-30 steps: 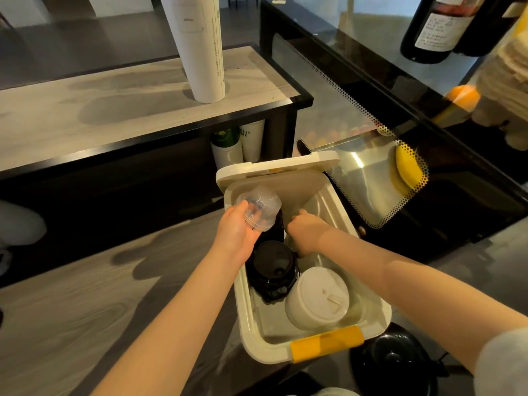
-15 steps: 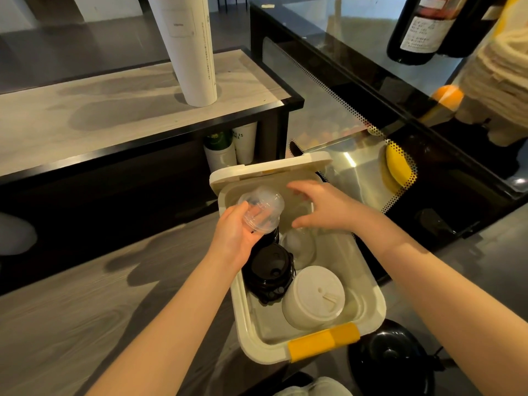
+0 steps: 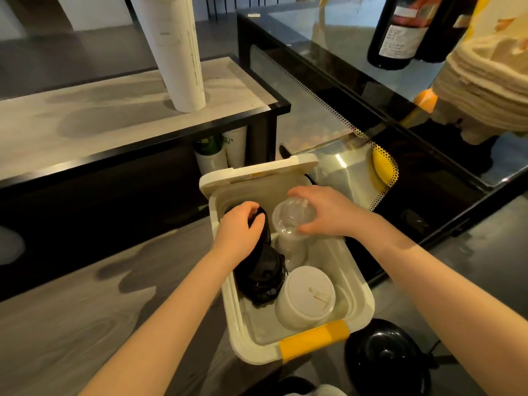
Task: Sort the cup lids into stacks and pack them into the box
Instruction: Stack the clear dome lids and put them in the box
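Head view: cream box (image 3: 367, 298) with a yellow latch (image 3: 314, 340) at the near rim, its hinged lid (image 3: 257, 174) standing open at the far end. Three stacks inside. Black lids (image 3: 263, 275) run along the left wall as a tilted stack. Clear lids (image 3: 291, 221), dome type, sit in the far middle. White lids (image 3: 307, 295) sit front right, just beside the black ones. Left hand (image 3: 240, 227) has its fingers curled over the far end of the black stack, gripping it. Right hand (image 3: 328, 212) grips the top clear lid from above, thumb on the near side. A black domed object (image 3: 385, 358) sits just beside the box's near right corner. A tall white sleeve (image 3: 174, 52) stands on the shelf, with paper cups (image 3: 223, 152) underneath.
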Motion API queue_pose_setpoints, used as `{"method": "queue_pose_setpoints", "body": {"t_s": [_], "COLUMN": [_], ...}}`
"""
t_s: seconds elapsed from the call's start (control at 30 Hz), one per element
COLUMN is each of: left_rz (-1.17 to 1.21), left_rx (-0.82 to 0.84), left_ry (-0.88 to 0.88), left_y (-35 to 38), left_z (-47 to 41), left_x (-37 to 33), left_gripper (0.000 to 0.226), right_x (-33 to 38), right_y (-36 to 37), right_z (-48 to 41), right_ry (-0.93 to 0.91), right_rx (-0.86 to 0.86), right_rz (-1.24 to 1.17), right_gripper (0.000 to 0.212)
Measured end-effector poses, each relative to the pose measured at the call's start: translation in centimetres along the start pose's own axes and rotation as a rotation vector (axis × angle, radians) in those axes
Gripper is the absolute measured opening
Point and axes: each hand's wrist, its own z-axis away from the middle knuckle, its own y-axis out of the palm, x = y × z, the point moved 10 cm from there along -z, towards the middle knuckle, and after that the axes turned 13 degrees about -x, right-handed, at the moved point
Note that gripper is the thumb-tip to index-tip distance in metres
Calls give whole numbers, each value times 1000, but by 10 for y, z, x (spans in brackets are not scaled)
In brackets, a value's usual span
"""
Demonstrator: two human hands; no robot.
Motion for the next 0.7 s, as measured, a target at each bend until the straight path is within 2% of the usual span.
{"method": "queue_pose_setpoints", "body": {"t_s": [0.07,0.1,0.17,0.23,0.43,0.53,0.7], "left_rz": [-302,-430,-650,-769,-872,-878,-869], "left_rx": [81,158,302,374,357,348,345], "left_ry": [253,321,389,414,452,453,444], "left_y": [1,7,22,32,35,35,35], "left_z": [3,6,12,15,16,16,15], "left_x": [-7,-6,3,8,12,11,12], "left_gripper": [49,56,72,83,93,94,95], "right_x": [4,7,12,13,2,1,3], "right_y": [10,17,32,49,83,92,95], "right_z": [-5,-8,-12,-13,-8,-8,-10], "right_ry": [-40,-66,-99,-107,-97,-169,-200], "right_rx": [57,94,190,296,464,444,422], "right_rz": [109,165,251,319,521,694,730], "right_gripper": [70,67,59,58,73,71,64]}}
